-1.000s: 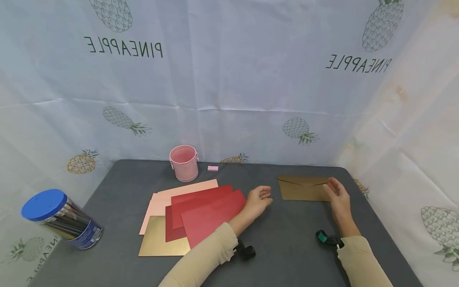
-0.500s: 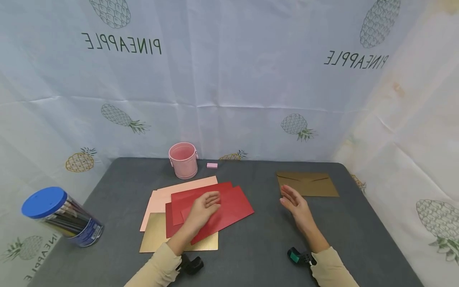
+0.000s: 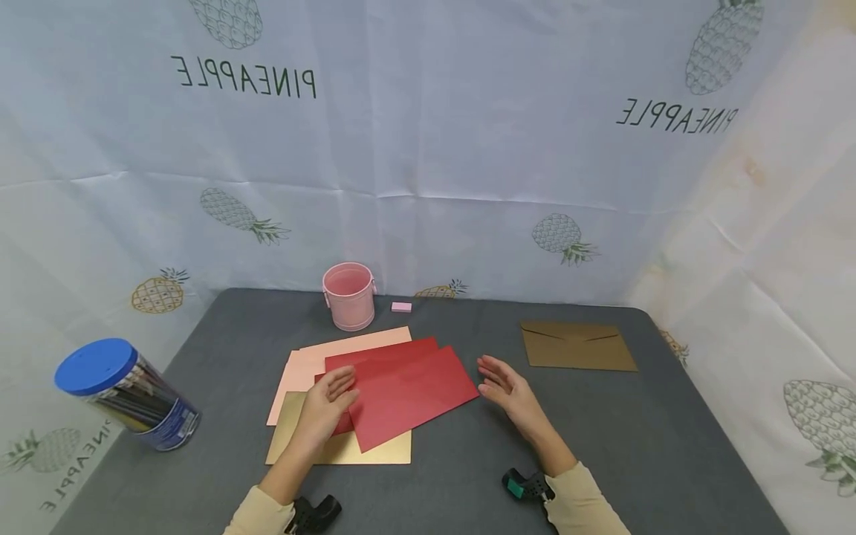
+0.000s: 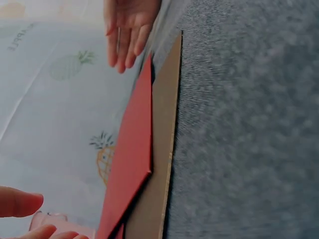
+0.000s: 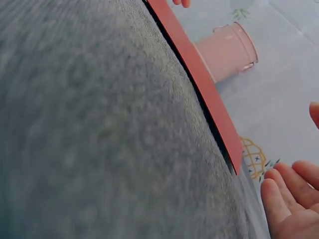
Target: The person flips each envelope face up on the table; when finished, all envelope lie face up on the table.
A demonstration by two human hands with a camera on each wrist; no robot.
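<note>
Several flat envelopes overlap in a pile on the dark table: a red envelope (image 3: 417, 394) on top, more red beneath, a gold envelope (image 3: 368, 449) at the front and pink envelopes (image 3: 294, 379) at the back. Over the pile's left part is my left hand (image 3: 325, 405), fingers relaxed and holding nothing. My right hand (image 3: 511, 394), also relaxed and holding nothing, is just off the top red envelope's right corner. In the right wrist view, the fingers (image 5: 284, 194) are beside the red envelope's edge. A brown envelope (image 3: 578, 349) lies apart at the back right.
A pink bucket (image 3: 350, 301) and a small pink block (image 3: 401, 307) stand along the table's back edge. At the left is a clear tub (image 3: 143, 401) of pencil-like sticks with a blue lid. A pineapple-print cloth (image 3: 428, 148) hangs behind the table (image 3: 461, 490).
Both hands have moved left: my left from the red envelope's right corner to the pile's left part, my right from the brown envelope to beside the pile. The envelopes stay in place.
</note>
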